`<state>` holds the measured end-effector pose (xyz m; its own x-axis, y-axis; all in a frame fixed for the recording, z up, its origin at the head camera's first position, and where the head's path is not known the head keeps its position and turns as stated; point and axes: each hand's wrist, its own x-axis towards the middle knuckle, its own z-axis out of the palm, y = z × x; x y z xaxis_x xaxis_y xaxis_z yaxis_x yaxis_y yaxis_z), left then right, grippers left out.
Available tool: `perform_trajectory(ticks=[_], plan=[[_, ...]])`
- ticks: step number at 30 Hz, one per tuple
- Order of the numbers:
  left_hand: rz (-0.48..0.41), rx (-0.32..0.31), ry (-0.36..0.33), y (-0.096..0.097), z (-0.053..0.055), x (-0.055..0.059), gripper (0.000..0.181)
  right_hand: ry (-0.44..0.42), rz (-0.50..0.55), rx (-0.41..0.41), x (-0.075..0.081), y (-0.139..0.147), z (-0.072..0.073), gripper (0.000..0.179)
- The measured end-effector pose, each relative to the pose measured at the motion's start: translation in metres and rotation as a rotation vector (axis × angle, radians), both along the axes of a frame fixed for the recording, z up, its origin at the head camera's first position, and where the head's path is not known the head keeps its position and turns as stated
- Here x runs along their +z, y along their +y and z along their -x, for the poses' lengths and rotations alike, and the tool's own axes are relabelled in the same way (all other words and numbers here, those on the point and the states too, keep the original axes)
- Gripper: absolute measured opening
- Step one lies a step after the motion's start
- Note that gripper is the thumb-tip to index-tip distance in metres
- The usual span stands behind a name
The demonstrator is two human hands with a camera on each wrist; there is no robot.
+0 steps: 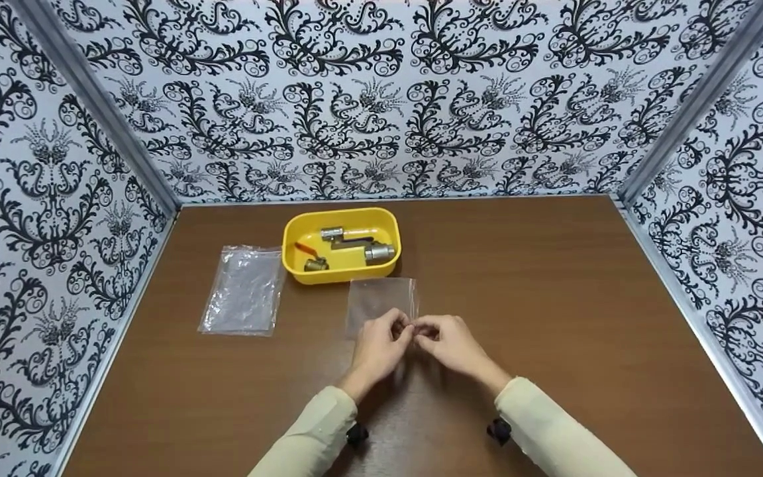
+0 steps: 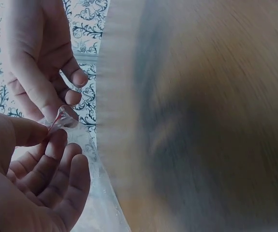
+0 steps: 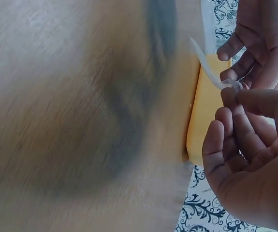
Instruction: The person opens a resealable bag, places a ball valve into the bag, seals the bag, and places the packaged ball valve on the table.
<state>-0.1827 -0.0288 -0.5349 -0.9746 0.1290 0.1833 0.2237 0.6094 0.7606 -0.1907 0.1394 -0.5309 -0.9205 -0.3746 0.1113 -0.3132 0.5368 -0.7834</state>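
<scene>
Both hands meet over the table at the edge of a clear zip bag [image 1: 381,296]. My left hand [image 1: 379,341] pinches the bag's edge between thumb and forefinger. Just to its right, my right hand [image 1: 449,341] pinches the same edge, the fingertips of both hands almost together. In the left wrist view a bit of the crumpled bag [image 2: 66,118] with a thin red line shows at the fingertips. The right wrist view has the bag's edge [image 3: 206,65] sticking out past the pinching fingers.
Behind the hands stands a yellow tray [image 1: 342,277] holding several metal valves, one with a red lever [image 1: 305,250], another with a dark lever [image 1: 353,243]. Left of it, a stack of clear bags [image 1: 242,291] lies on the brown table [image 1: 540,278]. Patterned walls [image 1: 381,99] enclose the table.
</scene>
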Motion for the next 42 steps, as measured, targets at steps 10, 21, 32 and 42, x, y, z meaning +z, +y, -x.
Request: perform_trajectory(ticks=[10,21,32,42], plan=[[0.019,-0.021,-0.003,0.0016,-0.0009,-0.0001,0.005,-0.021,0.010,-0.030,-0.0032,-0.0007,0.0003,0.012],[0.047,-0.003,0.032,0.0073,-0.0026,-0.0025,0.014,0.037,-0.118,-0.122,-0.0025,-0.0057,-0.0025,0.009],[0.106,0.005,0.119,0.0067,-0.0053,-0.0002,0.021,0.010,-0.236,-0.231,-0.0034,-0.0014,-0.0010,0.011],[0.112,0.036,0.085,0.0066,-0.0047,0.0029,0.026,-0.006,-0.280,-0.299,-0.0022,0.0034,0.0045,0.007]])
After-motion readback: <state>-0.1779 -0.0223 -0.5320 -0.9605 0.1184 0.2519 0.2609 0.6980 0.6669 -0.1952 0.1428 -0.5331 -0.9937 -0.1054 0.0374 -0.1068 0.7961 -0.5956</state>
